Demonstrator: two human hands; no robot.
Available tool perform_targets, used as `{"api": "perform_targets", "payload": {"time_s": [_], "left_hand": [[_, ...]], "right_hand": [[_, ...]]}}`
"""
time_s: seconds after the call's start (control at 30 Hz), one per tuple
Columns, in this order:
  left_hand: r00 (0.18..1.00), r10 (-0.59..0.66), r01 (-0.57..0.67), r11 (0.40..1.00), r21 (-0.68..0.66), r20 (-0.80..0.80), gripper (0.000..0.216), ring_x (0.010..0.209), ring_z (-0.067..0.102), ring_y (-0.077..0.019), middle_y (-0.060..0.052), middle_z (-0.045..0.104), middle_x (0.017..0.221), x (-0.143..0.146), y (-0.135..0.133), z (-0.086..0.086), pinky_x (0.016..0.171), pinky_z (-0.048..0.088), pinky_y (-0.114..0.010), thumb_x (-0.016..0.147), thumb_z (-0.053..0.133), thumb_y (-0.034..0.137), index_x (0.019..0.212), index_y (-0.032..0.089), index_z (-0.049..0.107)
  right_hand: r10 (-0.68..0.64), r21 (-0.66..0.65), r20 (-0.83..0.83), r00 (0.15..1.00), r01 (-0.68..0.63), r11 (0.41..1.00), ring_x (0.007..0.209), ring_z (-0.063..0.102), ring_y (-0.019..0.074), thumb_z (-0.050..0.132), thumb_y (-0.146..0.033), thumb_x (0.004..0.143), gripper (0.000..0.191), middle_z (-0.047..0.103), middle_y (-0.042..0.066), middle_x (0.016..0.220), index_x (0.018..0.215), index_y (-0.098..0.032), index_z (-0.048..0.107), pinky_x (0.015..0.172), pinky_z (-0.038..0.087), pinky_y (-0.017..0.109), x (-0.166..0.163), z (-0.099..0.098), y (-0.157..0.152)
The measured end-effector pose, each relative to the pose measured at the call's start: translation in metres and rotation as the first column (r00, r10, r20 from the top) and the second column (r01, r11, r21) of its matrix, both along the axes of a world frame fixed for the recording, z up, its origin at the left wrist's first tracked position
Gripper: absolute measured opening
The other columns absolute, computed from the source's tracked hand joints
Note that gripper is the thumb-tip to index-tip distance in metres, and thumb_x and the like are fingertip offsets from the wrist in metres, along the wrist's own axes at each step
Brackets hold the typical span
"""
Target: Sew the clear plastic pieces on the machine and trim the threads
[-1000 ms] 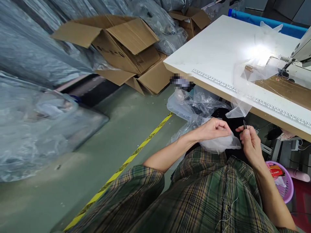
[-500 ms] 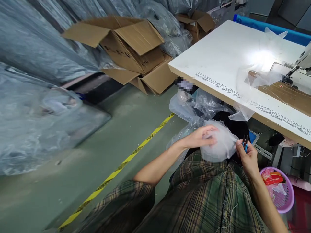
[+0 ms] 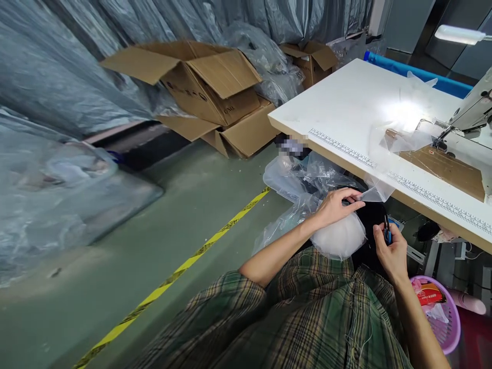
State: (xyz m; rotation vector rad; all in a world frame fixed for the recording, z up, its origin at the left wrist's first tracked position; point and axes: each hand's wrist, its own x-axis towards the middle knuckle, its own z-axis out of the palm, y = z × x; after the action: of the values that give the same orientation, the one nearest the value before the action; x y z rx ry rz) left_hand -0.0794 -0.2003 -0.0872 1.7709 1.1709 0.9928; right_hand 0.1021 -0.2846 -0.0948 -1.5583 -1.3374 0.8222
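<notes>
My left hand (image 3: 340,206) reaches to the table's front edge. Its thumb and fingers close around the hanging corner of a sheer white fabric (image 3: 378,191). That fabric runs up over the edge toward the sewing machine's needle area (image 3: 442,141). Below the hand, a bunched white sheer piece (image 3: 340,237) rests on my lap, partly covered by my wrist. In my right hand (image 3: 391,251) is a pair of thread snips (image 3: 387,233), with dark blades pointing up and blue on the handle. The right hand stays apart from both fabrics.
The white sewing table (image 3: 326,102) has a ruler strip along its front. Clear plastic bags (image 3: 284,220) hang beneath it. A purple basket (image 3: 455,328) stands at lower right. Open cardboard boxes (image 3: 242,110) and yellow-black floor tape (image 3: 200,251) lie to the left.
My left hand has left the bunched white piece and moved up to the hanging fabric corner. The bunched piece now rests on my lap. My right hand still holds the snips.
</notes>
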Motion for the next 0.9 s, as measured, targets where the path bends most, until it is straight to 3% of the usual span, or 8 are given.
{"api": "perform_targets", "payload": {"time_s": [0.17, 0.33, 0.43, 0.53, 0.63, 0.77, 0.83, 0.9], "left_hand": [[0.982, -0.017, 0.055, 0.978, 0.199, -0.187, 0.02, 0.077, 0.063, -0.0164, -0.004, 0.071, 0.081, 0.002, -0.022, 0.004, 0.081, 0.044, -0.031, 0.093, 0.061, 0.03, 0.081, 0.019, 0.072], [0.921, -0.019, 0.228, 0.836, 0.499, -0.389, 0.031, 0.068, 0.057, -0.0148, -0.002, 0.064, 0.067, -0.003, -0.049, 0.016, 0.082, 0.041, -0.034, 0.097, 0.053, 0.025, 0.07, 0.019, 0.067], [0.953, 0.025, 0.2, 0.696, 0.689, -0.302, 0.023, 0.065, 0.056, -0.0135, -0.001, 0.064, 0.069, -0.011, -0.055, 0.029, 0.075, 0.041, -0.033, 0.094, 0.055, 0.024, 0.074, 0.019, 0.066], [0.995, 0.053, 0.032, 0.657, 0.753, -0.088, 0.017, 0.071, 0.06, -0.0159, -0.004, 0.069, 0.081, -0.022, -0.053, 0.043, 0.071, 0.044, -0.033, 0.089, 0.059, 0.032, 0.085, 0.019, 0.067], [0.996, -0.079, 0.025, 0.723, 0.69, 0.048, 0.023, 0.079, 0.065, -0.0179, -0.007, 0.073, 0.091, -0.03, -0.048, 0.048, 0.08, 0.047, -0.036, 0.093, 0.056, 0.039, 0.089, 0.018, 0.066], [0.943, -0.325, 0.279, 0.894, 0.351, 0.077, 0.054, 0.089, 0.067, -0.0212, -0.009, 0.074, 0.093, -0.027, -0.043, 0.038, 0.091, 0.045, -0.039, 0.097, 0.04, 0.063, 0.098, 0.017, 0.067], [0.902, -0.415, 0.395, 0.905, 0.16, 0.121, 0.066, 0.086, 0.066, -0.0215, -0.009, 0.072, 0.089, -0.024, -0.041, 0.031, 0.085, 0.047, -0.036, 0.093, 0.037, 0.074, 0.093, 0.015, 0.068], [0.873, -0.438, 0.438, 0.898, 0.05, 0.216, 0.063, 0.082, 0.063, -0.0195, -0.008, 0.069, 0.084, -0.022, -0.041, 0.026, 0.079, 0.047, -0.032, 0.087, 0.049, 0.075, 0.082, 0.014, 0.067]], "right_hand": [[0.039, 0.089, 0.019, 0.999, -0.041, 0.995, 0.05, 0.039, 0.0103, 0.062, -0.059, 0.081, 0.04, 0.054, -0.002, 0.062, 0.075, -0.019, 0.062, 0.048, 0.036, 0.024, -0.015, 0.028, 0.015], [-0.041, 0.108, 0.124, 0.991, 0.027, 0.994, 0.046, 0.039, 0.009, 0.066, -0.055, 0.075, 0.038, 0.055, -0.003, 0.057, 0.07, -0.018, 0.063, 0.047, 0.035, 0.024, -0.031, 0.041, 0.025], [0.02, 0.146, 0.118, 0.993, -0.037, 0.989, 0.049, 0.046, 0.0106, 0.061, -0.046, 0.081, 0.031, 0.056, -0.003, 0.055, 0.069, -0.018, 0.066, 0.05, 0.04, 0.023, -0.032, 0.048, 0.016], [0.239, 0.211, 0.06, 0.969, -0.247, 0.946, 0.057, 0.058, 0.0125, 0.059, -0.034, 0.084, 0.021, 0.066, 0.0, 0.065, 0.079, -0.018, 0.072, 0.056, 0.047, 0.023, -0.028, 0.056, -0.002], [0.428, 0.212, 0.001, 0.904, -0.419, 0.883, 0.052, 0.057, 0.011, 0.062, -0.027, 0.084, 0.015, 0.066, -0.001, 0.061, 0.082, -0.019, 0.074, 0.051, 0.046, 0.021, -0.026, 0.06, -0.019], [0.438, 0.192, -0.084, 0.895, -0.417, 0.889, 0.05, 0.055, 0.0104, 0.063, -0.027, 0.085, 0.016, 0.064, -0.002, 0.058, 0.092, -0.018, 0.074, 0.048, 0.045, 0.02, -0.03, 0.057, -0.023], [0.439, 0.185, -0.114, 0.891, -0.415, 0.891, 0.052, 0.057, 0.011, 0.062, -0.027, 0.086, 0.017, 0.065, -0.002, 0.059, 0.095, -0.019, 0.074, 0.051, 0.047, 0.021, -0.031, 0.055, -0.021], [0.44, 0.174, -0.128, 0.889, -0.417, 0.892, 0.054, 0.058, 0.0113, 0.061, -0.027, 0.086, 0.015, 0.065, -0.002, 0.06, 0.091, -0.019, 0.073, 0.053, 0.048, 0.021, -0.031, 0.052, -0.019]]}}
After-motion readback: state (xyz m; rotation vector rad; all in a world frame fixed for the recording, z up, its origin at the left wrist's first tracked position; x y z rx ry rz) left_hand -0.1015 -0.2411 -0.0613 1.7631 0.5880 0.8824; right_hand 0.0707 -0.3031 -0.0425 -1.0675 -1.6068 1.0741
